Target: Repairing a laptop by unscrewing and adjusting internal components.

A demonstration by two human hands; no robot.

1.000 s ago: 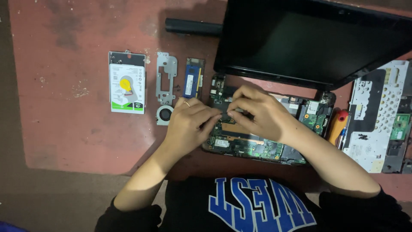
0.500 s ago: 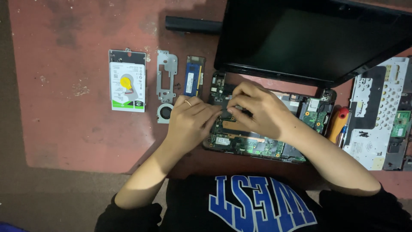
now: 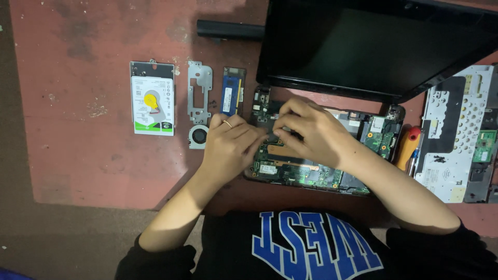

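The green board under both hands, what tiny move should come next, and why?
Probably lift the fingertips a little to check the spot. Both the left hand and right hand pinch at one point on the green board, hiding it. Whether a part is gripped cannot be told.

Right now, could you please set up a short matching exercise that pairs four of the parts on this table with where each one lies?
Things:
1. hard drive
2. small fan
3. memory module
4. orange-handled screwdriver

Places:
A. just right of the metal bracket
B. farthest left in the row of parts
C. right of the circuit board, beside the grey cover panel
D. below the metal bracket, next to the left hand

Pairs: 1-B, 2-D, 3-A, 4-C
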